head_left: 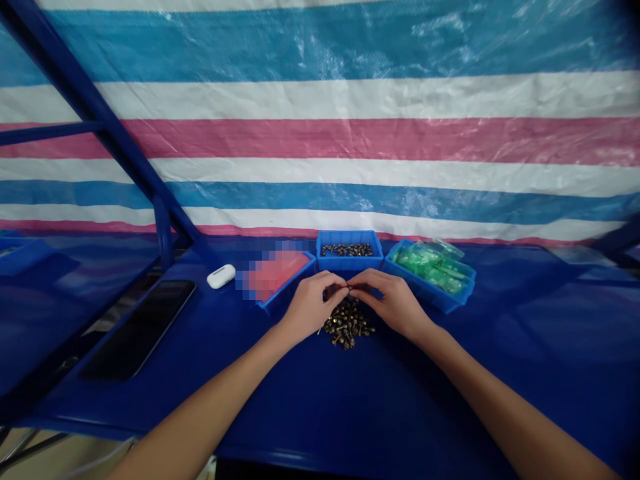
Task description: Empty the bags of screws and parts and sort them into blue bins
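Observation:
My left hand (313, 300) and my right hand (390, 297) meet fingertip to fingertip, each in a pinch. Whatever sits between the fingertips is too small to make out. Just below them a heap of small brass-coloured screws or bolts (347, 327) lies on the blue table (320, 407). Behind the hands stands a blue bin (350, 262) with many small dark metal pieces (346, 250) inside.
To the left, a blue bin (287, 285) holds red, partly blurred contents. At right, another blue bin (437, 293) is heaped with green plastic packets (435, 267). A white earbud case (221, 276) and a black phone (140, 328) lie further left, beside a blue metal frame (120, 150).

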Demonstrator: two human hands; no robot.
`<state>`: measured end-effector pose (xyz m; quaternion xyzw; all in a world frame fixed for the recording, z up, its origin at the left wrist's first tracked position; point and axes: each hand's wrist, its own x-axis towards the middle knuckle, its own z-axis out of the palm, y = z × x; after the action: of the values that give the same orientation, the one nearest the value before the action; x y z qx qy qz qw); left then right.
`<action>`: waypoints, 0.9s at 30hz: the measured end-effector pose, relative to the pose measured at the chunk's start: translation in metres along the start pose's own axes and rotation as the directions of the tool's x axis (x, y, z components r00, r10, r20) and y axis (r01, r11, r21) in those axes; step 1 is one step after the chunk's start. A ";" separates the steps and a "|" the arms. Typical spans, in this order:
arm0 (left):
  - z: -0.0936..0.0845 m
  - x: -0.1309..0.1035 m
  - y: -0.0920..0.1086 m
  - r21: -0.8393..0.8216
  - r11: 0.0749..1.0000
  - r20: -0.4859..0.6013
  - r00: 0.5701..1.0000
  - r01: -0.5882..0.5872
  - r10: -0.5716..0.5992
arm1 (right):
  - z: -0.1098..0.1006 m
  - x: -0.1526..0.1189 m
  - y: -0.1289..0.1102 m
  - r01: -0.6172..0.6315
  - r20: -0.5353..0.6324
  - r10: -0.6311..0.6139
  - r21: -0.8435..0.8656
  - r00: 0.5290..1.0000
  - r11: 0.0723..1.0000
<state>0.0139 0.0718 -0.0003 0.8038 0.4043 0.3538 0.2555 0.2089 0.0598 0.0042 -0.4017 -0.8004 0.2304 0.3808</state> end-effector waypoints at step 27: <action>0.000 -0.005 -0.012 0.443 0.894 0.027 0.996 0.065 -0.086 | -0.021 0.027 0.009 0.018 -0.065 -0.066 -0.562 0.996 0.827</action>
<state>0.0058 0.0741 -0.0109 0.8323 0.4989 0.2244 0.0895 0.2197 0.0884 0.0220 -0.4872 -0.8251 -0.0397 0.2834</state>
